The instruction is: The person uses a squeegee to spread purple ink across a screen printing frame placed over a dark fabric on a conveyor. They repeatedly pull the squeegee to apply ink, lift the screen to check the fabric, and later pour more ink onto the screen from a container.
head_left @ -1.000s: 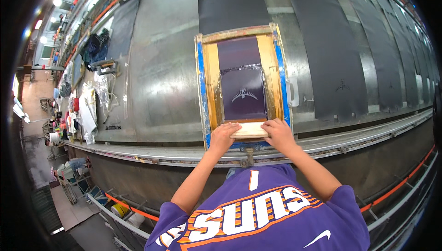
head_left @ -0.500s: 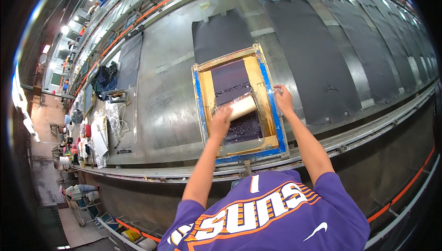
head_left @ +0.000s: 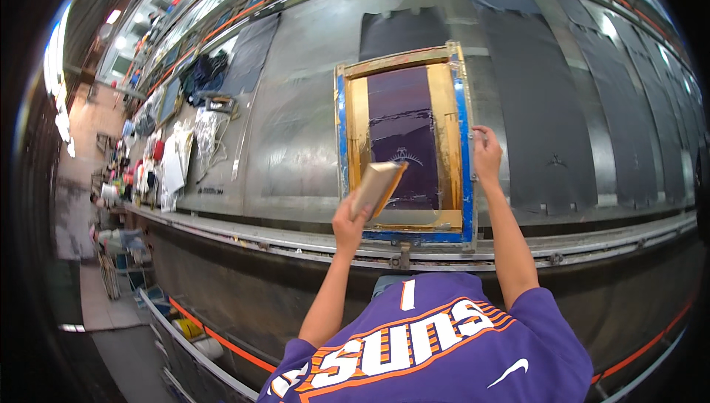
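Observation:
My left hand [head_left: 349,224] is closed round one end of a squeegee [head_left: 376,190] with a pale wooden handle and an orange blade edge. It is tilted over the lower left part of a screen printing frame [head_left: 466,181] edged in blue. Inside the frame, the dark purple mesh [head_left: 399,92] has tan borders, and a small pale arched design shows just beyond the squeegee's tip. My right hand [head_left: 487,155] is at the frame's right edge, its fingers curled against the rim. A dark fabric panel [head_left: 403,29] sticks out from beneath the frame's far end.
Several dark fabric panels [head_left: 543,100] lie along the long metal table to the right. A metal rail [head_left: 518,250] runs along its near edge. At the left are dark crumpled cloth [head_left: 203,74], clear plastic [head_left: 207,133] and a white sheet [head_left: 174,171].
My left hand has drawn the squeegee from across the mesh toward me and tilted it. The pale design now shows. The view has shifted, and my right hand remains at the frame's right side.

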Demonstrator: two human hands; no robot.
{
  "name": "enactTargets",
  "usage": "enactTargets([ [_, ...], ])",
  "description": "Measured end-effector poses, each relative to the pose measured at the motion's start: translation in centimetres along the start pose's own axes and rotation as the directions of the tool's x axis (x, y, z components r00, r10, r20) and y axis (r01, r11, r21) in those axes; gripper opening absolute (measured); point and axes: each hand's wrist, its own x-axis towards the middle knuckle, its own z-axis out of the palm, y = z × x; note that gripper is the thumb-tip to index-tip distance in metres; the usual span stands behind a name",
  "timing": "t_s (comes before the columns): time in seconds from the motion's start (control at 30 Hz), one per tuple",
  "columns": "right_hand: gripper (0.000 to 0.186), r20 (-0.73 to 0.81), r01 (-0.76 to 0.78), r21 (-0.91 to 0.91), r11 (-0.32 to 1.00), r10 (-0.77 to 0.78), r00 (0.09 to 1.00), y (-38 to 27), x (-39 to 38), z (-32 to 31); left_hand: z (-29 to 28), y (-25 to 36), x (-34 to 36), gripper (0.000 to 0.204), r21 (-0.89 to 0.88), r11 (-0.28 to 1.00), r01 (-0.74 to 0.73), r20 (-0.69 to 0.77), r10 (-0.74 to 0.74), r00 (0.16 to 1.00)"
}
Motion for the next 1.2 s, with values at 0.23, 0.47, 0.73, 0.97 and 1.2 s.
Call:
enactTargets([
  [0.23, 0.031, 0.078, -0.020, 0.257, 0.966, 0.000, 0.997, -5.7, -3.1, -2.4, -3.2, -7.5, 1.3, 0.050, -0.652, 0.537, 0.535, 0.152, -0.599, 0.786],
  [0.47, 0.026, 0.167, -0.142, 0.571, 0.809, 0.055, 0.984, -19.1, -5.4, -5.3, -13.2, -0.4, 1.3, 0.073, -0.699, 0.580, 0.419, 0.135, -0.468, 0.873],
  [0.73, 0.033, 0.337, -0.283, 0.703, 0.652, 0.046, 0.941, -29.7, -23.6, 11.9, -42.6, -4.8, -2.1, 0.067, -0.554, 0.774, 0.305, -0.154, -0.456, 0.876],
  [0.97, 0.032, 0.769, -0.511, 0.571, 0.643, -0.201, 0.606, -35.1, -42.5, 27.3, -67.2, -12.3, -14.2, 0.067, -0.382, 0.806, 0.452, -0.362, -0.580, 0.729],
  [1.2, 0.030, 0.935, -0.544, 0.335, 0.769, -0.344, 0.089, -38.6, -53.7, 39.4, -76.7, -19.2, -30.8, 0.076, -0.617, 0.649, 0.444, -0.532, -0.760, 0.373],
])
